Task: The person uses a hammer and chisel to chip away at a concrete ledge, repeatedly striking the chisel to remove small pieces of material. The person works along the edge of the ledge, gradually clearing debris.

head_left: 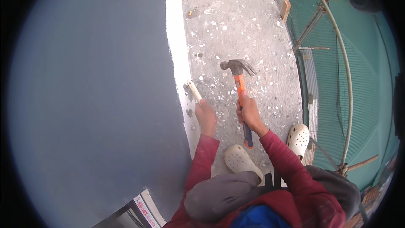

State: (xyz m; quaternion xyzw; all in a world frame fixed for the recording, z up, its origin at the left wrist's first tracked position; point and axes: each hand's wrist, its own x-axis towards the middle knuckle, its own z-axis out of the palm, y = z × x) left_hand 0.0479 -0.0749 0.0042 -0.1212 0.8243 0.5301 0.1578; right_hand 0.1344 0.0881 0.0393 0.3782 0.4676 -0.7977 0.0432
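Note:
My right hand [249, 112] is closed around the handle of a claw hammer [239, 69] with an orange and dark blue grip. Its dark steel head is raised over the concrete ledge, the claw pointing right. My left hand [206, 118] grips a short cream-coloured rod [194, 90], whose lower part is hidden in the fingers. The rod's far end meets the white strip [178, 50] at the foot of the grey wall [105, 84], beside small dark chipped patches [189, 112]. From this view I cannot tell what tip the rod has.
Pale chips litter the rough concrete ledge [240, 21]. Two cream clogs [239, 158] are on my feet. Along the right edge stand scaffold poles [346, 71] with green netting [367, 59] behind. A wood block [286, 10] stands at the far edge; a window opening [126, 217] lies lower left.

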